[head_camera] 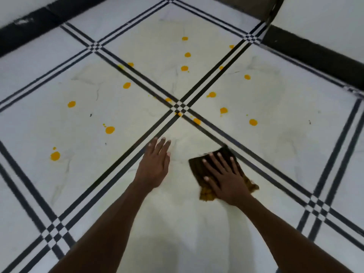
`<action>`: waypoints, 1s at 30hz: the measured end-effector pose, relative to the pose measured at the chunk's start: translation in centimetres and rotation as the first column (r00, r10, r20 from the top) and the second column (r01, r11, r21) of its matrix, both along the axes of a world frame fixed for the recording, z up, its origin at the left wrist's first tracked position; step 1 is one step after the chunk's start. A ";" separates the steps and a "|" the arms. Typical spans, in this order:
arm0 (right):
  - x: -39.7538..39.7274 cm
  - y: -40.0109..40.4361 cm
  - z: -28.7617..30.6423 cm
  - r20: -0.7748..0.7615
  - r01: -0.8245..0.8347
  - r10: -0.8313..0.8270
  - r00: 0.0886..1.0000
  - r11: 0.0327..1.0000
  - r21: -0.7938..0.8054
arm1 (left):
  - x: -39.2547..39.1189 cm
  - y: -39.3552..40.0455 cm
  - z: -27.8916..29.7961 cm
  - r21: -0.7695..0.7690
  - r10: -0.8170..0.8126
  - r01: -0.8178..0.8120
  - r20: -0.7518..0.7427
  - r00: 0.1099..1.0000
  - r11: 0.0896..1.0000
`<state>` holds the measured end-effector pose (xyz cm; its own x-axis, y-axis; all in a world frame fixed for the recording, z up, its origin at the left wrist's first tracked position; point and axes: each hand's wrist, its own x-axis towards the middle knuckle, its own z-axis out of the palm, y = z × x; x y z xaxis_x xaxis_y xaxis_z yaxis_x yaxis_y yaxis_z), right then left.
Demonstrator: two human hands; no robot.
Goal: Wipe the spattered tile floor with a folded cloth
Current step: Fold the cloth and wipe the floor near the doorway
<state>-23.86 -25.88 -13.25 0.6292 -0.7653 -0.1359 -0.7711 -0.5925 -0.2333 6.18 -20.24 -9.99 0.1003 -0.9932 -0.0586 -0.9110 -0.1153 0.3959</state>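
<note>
The white tile floor [137,194] has black striped borders crossing at its middle. Several orange spatters dot the tiles, such as an orange spot [110,130] to the left and another orange spot [253,122] to the right. A dark brown folded cloth [197,168] with a yellowish stained edge lies flat on the near tile. My right hand [222,176] presses down on the cloth with fingers spread. My left hand [155,164] rests flat on the bare tile just left of the cloth, fingers together, holding nothing.
A black skirting [315,54] runs along the white wall at the right and another black skirting [25,34] along the left. A dark doorway or furniture foot [246,6] stands at the far corner.
</note>
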 end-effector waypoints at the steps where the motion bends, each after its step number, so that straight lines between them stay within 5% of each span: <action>1: -1.7 -1.3 0.4 -0.034 0.131 -0.131 0.991 0.991 0.018 | -0.6 -0.3 0.6 0.022 -0.010 0.010 -0.006 1.000 1.000; 4: -4.8 -6.6 0.8 -0.088 0.416 -0.413 0.906 0.909 0.013 | -1.2 -2.6 1.0 0.051 -0.002 0.003 -0.016 1.000 0.999; 9: -0.2 -16.8 -1.2 -0.007 0.487 -0.493 0.870 0.861 -0.148 | 0.5 -9.1 -2.7 -0.090 0.021 -0.019 0.021 1.000 0.996; 15: 8.8 -13.9 -2.2 0.071 0.184 -0.175 0.982 0.972 -0.148 | 0.5 -11.2 -5.6 -0.154 0.076 -0.069 0.044 0.996 0.986; 19: 5.1 -6.1 -0.8 0.026 -0.035 0.037 0.999 0.996 -0.078 | -0.1 -11.0 -4.8 -0.175 0.171 -0.174 -0.035 0.985 0.969; 25: 9.6 -15.4 -1.5 0.076 0.270 -0.261 0.962 0.951 -0.152 | -0.2 -11.1 -5.0 -0.161 0.259 -0.278 -0.130 0.957 0.947; 30: 19.8 -15.1 -2.0 0.066 -0.102 0.117 0.991 0.977 -0.187 | 0.8 -10.4 -5.3 -0.170 0.326 -0.382 -0.284 0.902 0.909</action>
